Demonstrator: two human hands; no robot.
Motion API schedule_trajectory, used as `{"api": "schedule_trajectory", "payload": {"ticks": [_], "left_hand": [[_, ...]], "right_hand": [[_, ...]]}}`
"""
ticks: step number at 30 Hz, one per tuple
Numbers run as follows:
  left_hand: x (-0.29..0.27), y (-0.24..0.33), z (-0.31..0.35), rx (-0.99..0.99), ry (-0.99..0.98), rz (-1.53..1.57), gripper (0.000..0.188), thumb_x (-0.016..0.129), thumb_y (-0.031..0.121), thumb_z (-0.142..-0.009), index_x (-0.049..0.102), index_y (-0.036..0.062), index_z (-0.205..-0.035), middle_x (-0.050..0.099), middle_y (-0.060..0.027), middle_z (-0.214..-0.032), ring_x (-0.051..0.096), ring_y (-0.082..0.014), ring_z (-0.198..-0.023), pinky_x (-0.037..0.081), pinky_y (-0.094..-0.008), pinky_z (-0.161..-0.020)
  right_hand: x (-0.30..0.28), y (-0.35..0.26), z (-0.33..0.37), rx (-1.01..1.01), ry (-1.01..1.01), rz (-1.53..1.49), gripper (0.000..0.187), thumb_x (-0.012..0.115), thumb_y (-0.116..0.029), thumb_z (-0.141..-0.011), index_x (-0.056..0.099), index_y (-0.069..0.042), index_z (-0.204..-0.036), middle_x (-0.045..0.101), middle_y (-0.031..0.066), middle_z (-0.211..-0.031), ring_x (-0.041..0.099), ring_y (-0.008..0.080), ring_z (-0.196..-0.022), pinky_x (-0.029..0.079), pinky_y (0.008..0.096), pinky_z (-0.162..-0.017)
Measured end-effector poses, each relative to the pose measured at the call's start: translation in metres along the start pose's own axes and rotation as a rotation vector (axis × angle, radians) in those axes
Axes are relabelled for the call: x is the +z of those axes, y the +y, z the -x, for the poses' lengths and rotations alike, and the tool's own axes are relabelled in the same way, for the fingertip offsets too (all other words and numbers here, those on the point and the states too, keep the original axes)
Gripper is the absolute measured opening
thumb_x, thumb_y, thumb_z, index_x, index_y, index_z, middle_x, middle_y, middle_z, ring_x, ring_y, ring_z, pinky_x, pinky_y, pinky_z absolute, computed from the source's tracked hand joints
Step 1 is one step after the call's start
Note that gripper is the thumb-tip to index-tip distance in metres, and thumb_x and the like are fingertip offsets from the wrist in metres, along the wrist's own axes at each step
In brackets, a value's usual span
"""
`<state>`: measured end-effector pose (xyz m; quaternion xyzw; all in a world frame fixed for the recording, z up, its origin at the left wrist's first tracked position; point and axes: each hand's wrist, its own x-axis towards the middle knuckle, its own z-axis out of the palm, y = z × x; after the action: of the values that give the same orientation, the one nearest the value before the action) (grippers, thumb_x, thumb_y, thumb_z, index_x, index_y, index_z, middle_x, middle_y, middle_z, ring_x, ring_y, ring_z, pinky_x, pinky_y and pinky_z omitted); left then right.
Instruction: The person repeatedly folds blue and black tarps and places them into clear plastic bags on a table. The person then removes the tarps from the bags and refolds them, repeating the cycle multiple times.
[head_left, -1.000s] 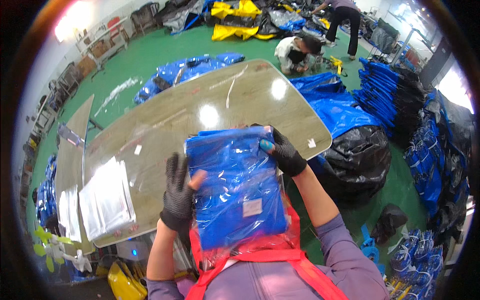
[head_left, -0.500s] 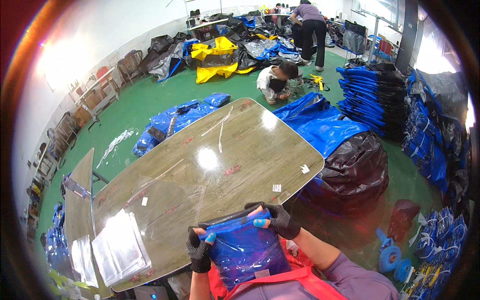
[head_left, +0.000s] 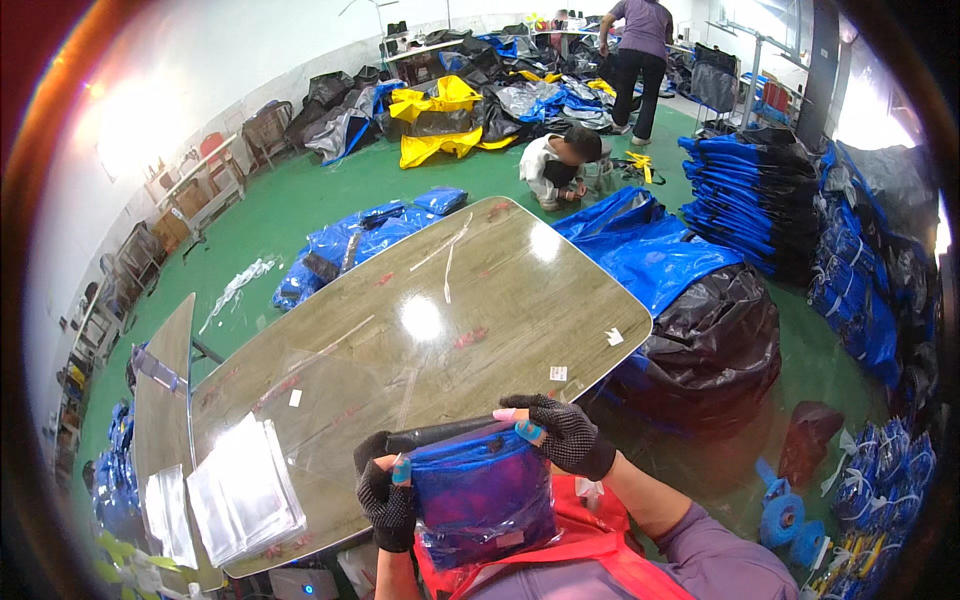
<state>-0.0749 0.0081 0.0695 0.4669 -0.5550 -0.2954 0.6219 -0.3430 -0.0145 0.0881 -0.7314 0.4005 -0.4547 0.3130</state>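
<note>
Between my hands is a folded blue and black sheet in a clear plastic bag (head_left: 485,495), held against my red apron (head_left: 590,510) at the table's near edge. My left hand (head_left: 385,490), in a dark dotted fingerless glove, grips the bag's upper left corner. The upper right corner is pinched by my right hand (head_left: 565,435), gloved the same way. Blue tape wraps a fingertip on each hand. A black edge of the folded sheet shows at the bag's top. Fingers beneath the bag are hidden.
The wood-patterned table (head_left: 520,290) bears a stack of clear bags (head_left: 245,490). A large blue and black bundle (head_left: 710,320) stands at its right. Blue packages (head_left: 370,235) lie beyond it. One person crouches (head_left: 555,170), another stands (head_left: 640,60) farther back.
The bagged sheet has been tilted and lifted slightly, its top edge turned toward me. My left hand has moved left and up. The standing person in the back has straightened up.
</note>
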Motion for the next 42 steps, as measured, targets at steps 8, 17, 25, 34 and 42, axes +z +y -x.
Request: {"api": "schedule_trajectory", "payload": {"ticks": [8, 17, 25, 34, 42], "left_hand": [[-0.004, 0.018, -0.049, -0.213, -0.191, 0.062, 0.017, 0.066, 0.015, -0.089, 0.053, 0.0053, -0.084, 0.056, -0.0005, -0.082, 0.049, -0.0073, -0.073, 0.04, -0.0224, -0.064], [0.02, 0.091, -0.08, 0.207, -0.3, -0.456, 0.041, 0.066, 0.023, -0.087, 0.055, -0.0027, -0.117, 0.062, -0.01, -0.104, 0.06, -0.0198, -0.088, 0.049, -0.0342, -0.077], [0.038, 0.053, -0.087, -0.35, -0.615, 0.25, 0.085, 0.07, 0.054, -0.079, 0.041, 0.0003, -0.138, 0.051, -0.0121, -0.132, 0.047, -0.0219, -0.122, 0.037, -0.0359, -0.103], [-0.028, -0.013, -0.033, -0.508, -0.034, -0.038, 0.041, 0.078, 0.027, -0.08, 0.058, 0.0062, -0.11, 0.061, -0.0012, -0.091, 0.056, -0.0108, -0.078, 0.047, -0.0252, -0.068], [-0.022, -0.026, -0.023, -0.514, 0.018, 0.092, 0.027, 0.064, 0.03, -0.091, 0.065, 0.0026, -0.092, 0.064, -0.0056, -0.081, 0.059, -0.0132, -0.071, 0.047, -0.0277, -0.066]], "right_hand": [[-0.004, 0.026, -0.032, 0.113, 0.032, 0.316, 0.035, 0.055, -0.028, -0.094, 0.063, 0.001, -0.111, 0.067, 0.0216, -0.084, 0.068, 0.0305, -0.076, 0.053, 0.0377, -0.068], [0.013, 0.022, -0.129, -0.238, 0.244, -0.292, 0.04, 0.054, -0.04, -0.094, 0.057, 0.0, -0.089, 0.063, 0.011, -0.082, 0.061, 0.0218, -0.078, 0.047, 0.0337, -0.075], [0.041, 0.015, -0.123, -0.059, -0.077, -0.941, 0.047, 0.044, -0.045, -0.099, 0.06, -0.001, -0.097, 0.063, 0.0088, -0.093, 0.058, 0.0153, -0.082, 0.049, 0.0307, -0.081], [0.055, 0.013, -0.01, -0.048, 0.207, -0.631, 0.073, 0.081, -0.017, -0.075, 0.04, 0.0, -0.133, 0.054, 0.0128, -0.126, 0.054, 0.0202, -0.113, 0.046, 0.0336, -0.097], [0.061, 0.042, -0.037, 0.488, 0.274, -0.758, 0.032, 0.063, -0.034, -0.092, 0.063, -0.002, -0.092, 0.064, 0.0033, -0.083, 0.057, 0.0089, -0.082, 0.047, 0.0256, -0.073]]}}
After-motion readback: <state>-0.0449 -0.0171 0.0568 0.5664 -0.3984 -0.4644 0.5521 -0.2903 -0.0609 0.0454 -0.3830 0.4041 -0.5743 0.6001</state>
